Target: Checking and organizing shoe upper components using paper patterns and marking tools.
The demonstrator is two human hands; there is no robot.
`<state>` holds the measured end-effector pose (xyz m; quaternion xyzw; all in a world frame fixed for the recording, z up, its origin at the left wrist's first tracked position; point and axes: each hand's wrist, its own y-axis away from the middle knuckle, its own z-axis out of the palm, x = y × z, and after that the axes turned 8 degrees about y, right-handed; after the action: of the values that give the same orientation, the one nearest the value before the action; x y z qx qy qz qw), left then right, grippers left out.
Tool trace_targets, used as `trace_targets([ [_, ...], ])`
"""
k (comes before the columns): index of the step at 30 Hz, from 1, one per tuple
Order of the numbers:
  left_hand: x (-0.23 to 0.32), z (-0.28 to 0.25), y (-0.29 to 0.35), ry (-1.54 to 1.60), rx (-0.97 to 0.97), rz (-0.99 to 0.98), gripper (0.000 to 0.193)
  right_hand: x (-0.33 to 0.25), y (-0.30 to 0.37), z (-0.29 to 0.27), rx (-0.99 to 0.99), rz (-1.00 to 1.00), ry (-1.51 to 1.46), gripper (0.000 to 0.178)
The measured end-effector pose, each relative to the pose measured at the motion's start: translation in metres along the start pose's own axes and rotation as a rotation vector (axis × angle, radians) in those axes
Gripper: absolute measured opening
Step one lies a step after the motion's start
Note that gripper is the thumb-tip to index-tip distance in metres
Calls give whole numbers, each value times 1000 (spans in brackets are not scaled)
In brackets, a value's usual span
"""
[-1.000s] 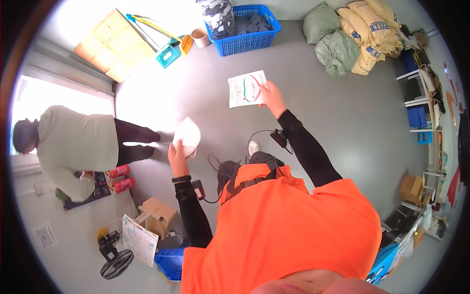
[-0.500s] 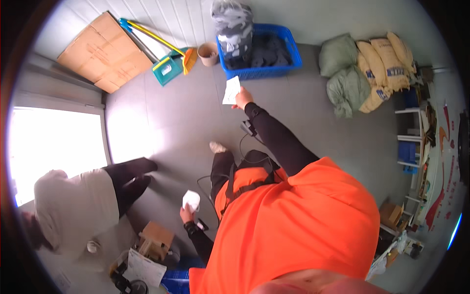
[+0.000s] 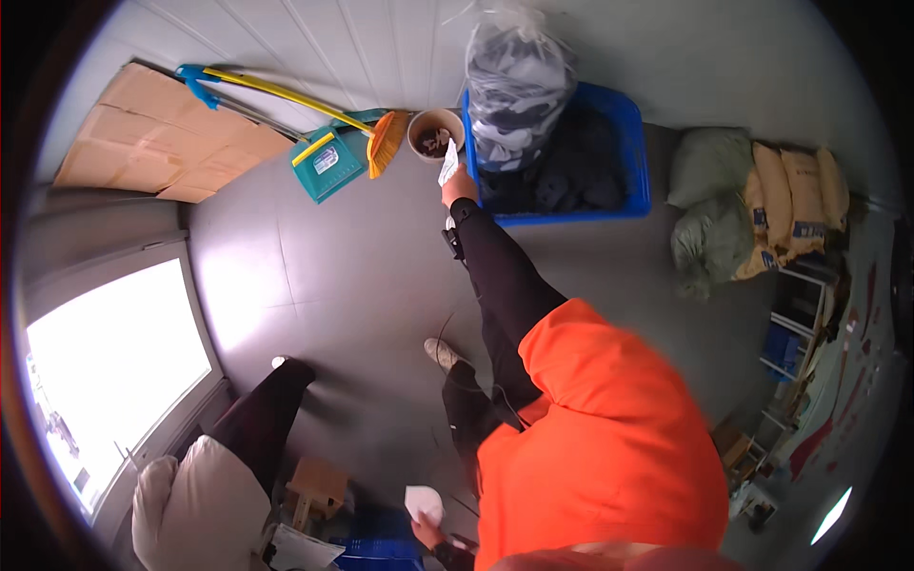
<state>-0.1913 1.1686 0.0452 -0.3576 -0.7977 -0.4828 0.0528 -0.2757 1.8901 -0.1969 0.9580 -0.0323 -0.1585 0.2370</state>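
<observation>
My right hand (image 3: 460, 185), at the end of a stretched-out arm, is closed on a white paper slip (image 3: 448, 163) with dark print. The slip is in front of the rim of a small beige round bin (image 3: 416, 145), which has brown scraps inside. Right beside that hand stands a blue plastic basket (image 3: 571, 219) with dark grey cloth-like items and a clear bag (image 3: 519, 90) of grey and white pieces. Low in the picture, my left hand (image 3: 427, 531) grips a white rounded piece (image 3: 424, 502). I cannot make out its kind.
A green dustpan (image 3: 328, 171) and a yellow-handled broom (image 3: 386, 143) lean by flattened cardboard (image 3: 143, 133) at the far wall. Green sacks (image 3: 709, 167) and tan sacks (image 3: 804, 195) stand right. Another person (image 3: 214, 500) is at lower left, near a cardboard box (image 3: 319, 482).
I have stepped forward, closer to the basket and bin. My right hand has carried the paper slip from in front of the basket to the bin's rim. The other person's legs have shifted.
</observation>
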Motion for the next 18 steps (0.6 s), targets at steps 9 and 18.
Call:
trace_targets([
  [9,51,118,89,-85,77,-91,31,-14,-169,44,26,49,122,23],
  [18,129,171,165,-24,197,-27,26,-46,-113,87,-170,-567,117,45],
])
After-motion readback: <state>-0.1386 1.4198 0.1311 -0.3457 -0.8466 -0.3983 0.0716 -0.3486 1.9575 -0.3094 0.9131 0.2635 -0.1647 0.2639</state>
